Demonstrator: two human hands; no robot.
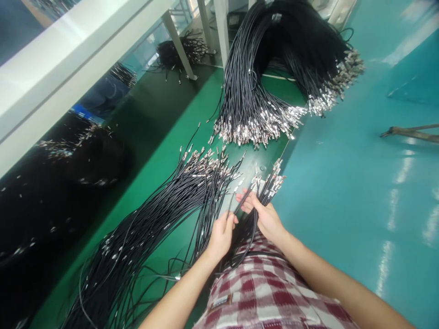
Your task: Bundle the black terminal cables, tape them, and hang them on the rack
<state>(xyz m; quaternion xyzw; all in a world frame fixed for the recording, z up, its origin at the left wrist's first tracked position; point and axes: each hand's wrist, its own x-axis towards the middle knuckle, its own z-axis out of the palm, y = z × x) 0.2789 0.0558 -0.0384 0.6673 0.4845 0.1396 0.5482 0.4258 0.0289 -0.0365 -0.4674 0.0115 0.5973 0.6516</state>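
a few thin black cables with silver metal ends [244, 198] run slantwise between the person's two hands, close to the right edge of the green desk [161, 160]. they look smooth, round and slightly bent, their ends pointing away from the body; the exact number is too blurred to tell. the left hand [221, 233] is closed on them, pinching them below the ends between thumb and curled fingers. the right hand [269, 218] lies higher up with its fingers partly extended and the cables crossing in front of them; whether it grips them cannot be told. just beyond the right thumb, a small bunch of black cables with bright silver tips [274, 177] lies at the right edge of the desk. to the left, a long, loose bundle of black cables [147, 228] stretches from the near left part of the desk toward its middle, tips fanned out. farther off, a thick arched bundle of black cables [240, 87] reaches past the right edge, both sets of tips facing the person. along the left stands a cream metal frame [85, 50]; beneath it lie dark cable heaps [96, 153]. right of the desk is glossy teal floor [343, 196].
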